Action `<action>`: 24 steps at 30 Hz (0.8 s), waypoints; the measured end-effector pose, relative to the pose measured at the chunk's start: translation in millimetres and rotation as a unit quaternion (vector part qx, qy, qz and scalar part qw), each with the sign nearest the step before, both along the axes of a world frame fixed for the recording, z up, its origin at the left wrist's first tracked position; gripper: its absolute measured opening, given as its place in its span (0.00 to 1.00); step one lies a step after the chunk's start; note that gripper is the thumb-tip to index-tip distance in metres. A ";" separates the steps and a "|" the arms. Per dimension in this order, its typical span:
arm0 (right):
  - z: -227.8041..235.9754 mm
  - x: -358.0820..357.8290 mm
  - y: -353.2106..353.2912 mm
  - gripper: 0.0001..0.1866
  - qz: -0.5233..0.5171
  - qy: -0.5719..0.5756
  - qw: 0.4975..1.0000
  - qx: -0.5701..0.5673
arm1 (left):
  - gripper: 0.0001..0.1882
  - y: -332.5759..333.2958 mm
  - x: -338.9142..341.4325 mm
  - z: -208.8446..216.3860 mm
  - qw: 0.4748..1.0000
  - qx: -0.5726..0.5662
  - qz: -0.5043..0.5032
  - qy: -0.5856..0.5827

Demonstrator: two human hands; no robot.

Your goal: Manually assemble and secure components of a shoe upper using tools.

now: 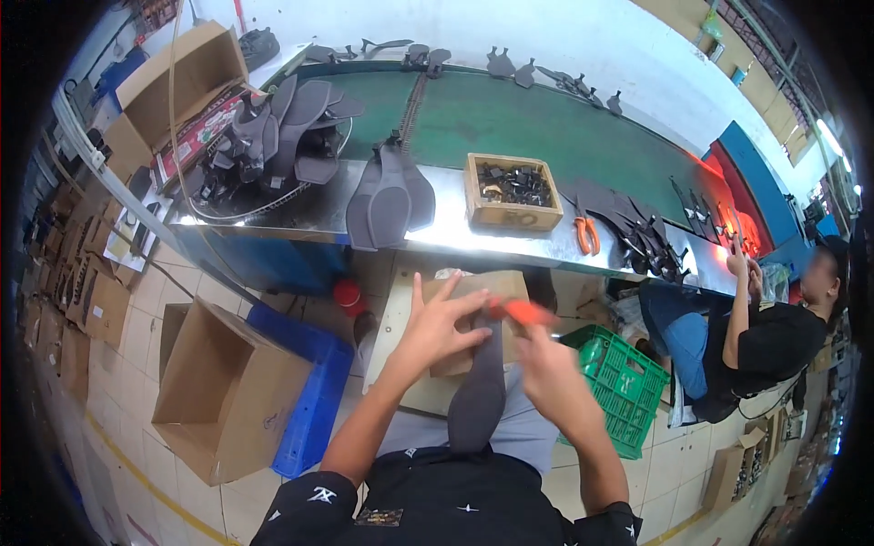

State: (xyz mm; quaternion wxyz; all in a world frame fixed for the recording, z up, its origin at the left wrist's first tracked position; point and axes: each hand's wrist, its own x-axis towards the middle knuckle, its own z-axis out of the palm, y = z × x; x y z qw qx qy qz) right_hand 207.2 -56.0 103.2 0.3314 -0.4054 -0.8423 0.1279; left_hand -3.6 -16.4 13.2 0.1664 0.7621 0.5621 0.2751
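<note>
A dark grey sandal sole (478, 405) lies lengthwise over my lap, its far end on a piece of cardboard (505, 350). My left hand (442, 323) is at that far end, thumb and forefinger around it, the other fingers stretched out. My right hand (553, 378) is closed around a red-orange tool (523, 311), whose kind I cannot make out through the motion blur. The tool is just above the sole's far end, close to my left fingertips. Beneath the cardboard is a pale board (391, 350).
Ahead, a metal-edged bench (446, 187) with a green belt (492, 123) bears grey soles (387, 200), a wooden box (514, 218) of small dark parts and orange-handled pliers (587, 235). Left stands a carton (237, 391) on a blue pallet; right, a green crate (624, 391) and a seated person (774, 341).
</note>
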 end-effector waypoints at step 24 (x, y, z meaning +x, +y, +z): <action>-38.2 12.7 -20.0 0.25 0.225 0.273 0.876 -0.328 | 0.16 -109.4 22.4 92.9 0.819 -0.334 -0.194 -0.424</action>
